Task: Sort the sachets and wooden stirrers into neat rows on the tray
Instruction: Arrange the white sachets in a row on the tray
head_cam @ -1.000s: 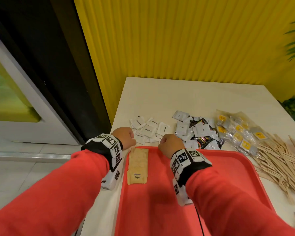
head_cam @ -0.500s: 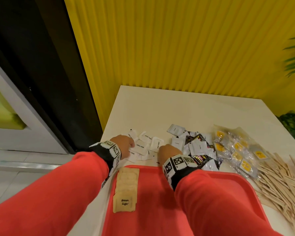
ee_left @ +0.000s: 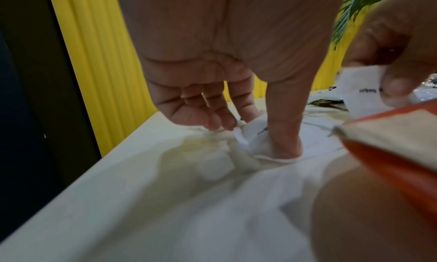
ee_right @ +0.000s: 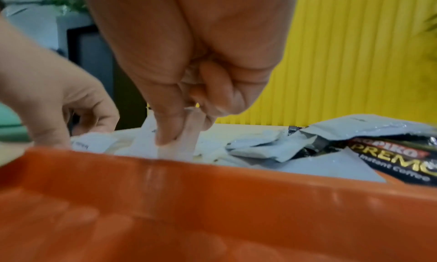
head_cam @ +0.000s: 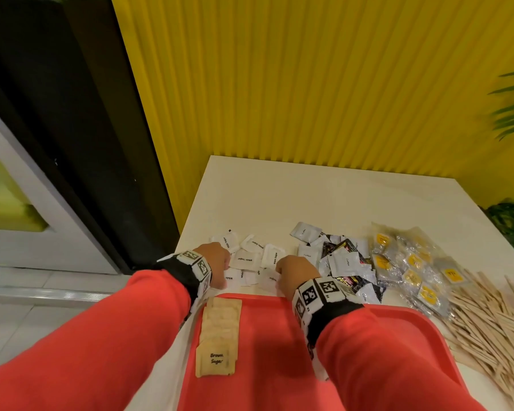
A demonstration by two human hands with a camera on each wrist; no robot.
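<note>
A red tray (head_cam: 267,351) lies at the near edge of the table, with a row of overlapping brown sugar sachets (head_cam: 218,336) along its left side. Just beyond its far rim, white sugar sachets (head_cam: 245,259) lie scattered. My left hand (head_cam: 220,266) is down on them; in the left wrist view the left hand (ee_left: 253,138) pinches a white sachet (ee_left: 247,130) between thumb and curled fingers. My right hand (head_cam: 288,271) is beside it; in the right wrist view the right hand (ee_right: 177,137) pinches another white sachet (ee_right: 144,140), standing on edge.
Right of the hands lies a heap of white and black coffee sachets (head_cam: 341,262), then clear tea packets with yellow labels (head_cam: 413,262), then a spread of wooden stirrers (head_cam: 493,318). A yellow ribbed wall (head_cam: 309,84) backs the table (head_cam: 324,197).
Both hands have moved forward from the tray's far rim onto the white sugar sachets and taken hold of one each. The head view has shifted.
</note>
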